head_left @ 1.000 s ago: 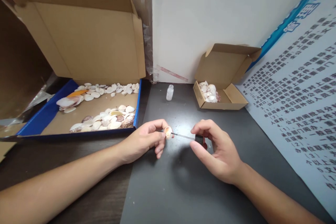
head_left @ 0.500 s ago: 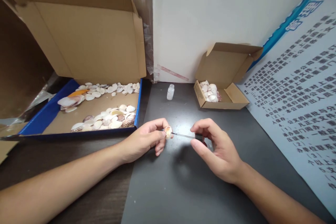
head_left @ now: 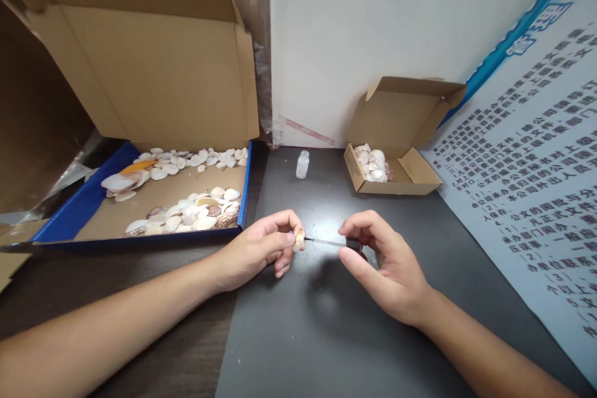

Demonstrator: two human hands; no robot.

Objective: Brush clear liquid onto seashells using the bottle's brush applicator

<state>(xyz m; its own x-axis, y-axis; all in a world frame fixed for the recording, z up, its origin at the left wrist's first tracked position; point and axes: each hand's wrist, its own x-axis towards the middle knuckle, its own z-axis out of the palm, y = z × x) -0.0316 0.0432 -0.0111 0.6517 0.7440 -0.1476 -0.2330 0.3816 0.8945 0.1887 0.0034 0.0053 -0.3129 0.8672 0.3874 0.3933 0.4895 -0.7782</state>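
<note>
Left grip (head_left: 265, 245) pinched a shell (head_left: 299, 236), right grip (head_left: 392, 270) closed on a thin brush (head_left: 329, 242); light touch, steady shell seemed best.

Small shell (head_left: 299, 237), whitish with an orange-brown patch, held up, thin brush (head_left: 329, 242) at its 3 o'clock, slender stem nearly level, dark tip at the shell's edge, black handle toward 3 o'clock, partly hidden

The left forearm (head_left: 140, 320), lower left, and right forearm (head_left: 485, 343), lower right, were bare and slim. The left hand (head_left: 261, 249) and right hand (head_left: 389, 267) were bare too.
</note>
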